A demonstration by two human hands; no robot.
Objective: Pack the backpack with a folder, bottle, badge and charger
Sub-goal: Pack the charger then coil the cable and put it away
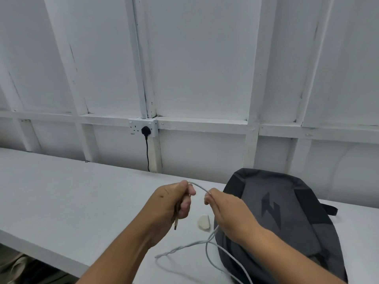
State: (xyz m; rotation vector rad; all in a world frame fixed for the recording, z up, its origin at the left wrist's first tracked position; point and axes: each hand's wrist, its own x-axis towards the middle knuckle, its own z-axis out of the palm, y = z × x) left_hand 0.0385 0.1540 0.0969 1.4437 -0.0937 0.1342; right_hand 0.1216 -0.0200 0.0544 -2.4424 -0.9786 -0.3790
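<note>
A dark grey backpack (287, 220) lies flat on the white table (71, 201) at the right. My left hand (170, 206) grips a bundled part of the white charger cable (209, 249), with its plug end hanging below the fist. My right hand (227, 212) pinches the same cable a short span away, over the backpack's left edge. The rest of the cable trails in loops across the table's front and the bag. A small white charger block (203, 221) lies on the table between my hands. No folder, bottle or badge is in view.
A white wall socket (143, 127) with a black plug and a black cord running down sits on the panelled wall behind the table. The table's front edge runs diagonally at lower left, with dark floor items below it.
</note>
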